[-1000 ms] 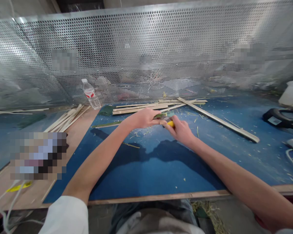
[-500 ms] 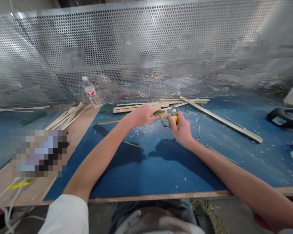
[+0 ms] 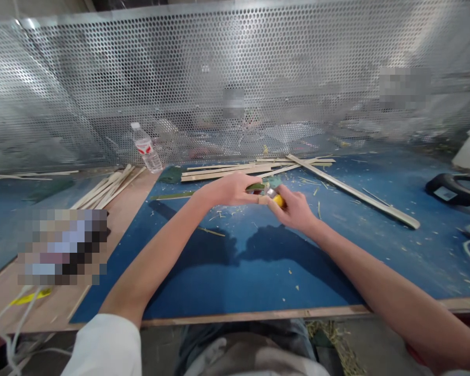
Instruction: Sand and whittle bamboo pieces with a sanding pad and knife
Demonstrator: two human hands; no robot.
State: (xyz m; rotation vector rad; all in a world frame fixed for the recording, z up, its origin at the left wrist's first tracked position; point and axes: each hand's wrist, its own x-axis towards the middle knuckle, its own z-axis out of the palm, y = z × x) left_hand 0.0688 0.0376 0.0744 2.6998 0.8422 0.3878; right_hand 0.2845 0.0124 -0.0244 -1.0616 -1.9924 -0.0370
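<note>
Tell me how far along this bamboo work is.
Done: pale strips lie piled on the blue mat, shavings scattered around. In hand: the left hand grips a green-skinned strip against the yellow-handled knife in the right hand. Left: possibly the bundle of strips on the wooden board.

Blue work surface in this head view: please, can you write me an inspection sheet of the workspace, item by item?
Surface: blue board with a wooden edge, scattered with shavings.
Work pieces: green-skinned bamboo strip and yellow-handled knife, close together.
Clutter: pale wooden strips across the board, a bundle of strips at left, a plastic water bottle.
Hands: left hand holds the green strip; right hand holds the knife.
Cables: white cable at lower left.
Surroundings: perforated metal screen behind the board; black object at right.
</note>
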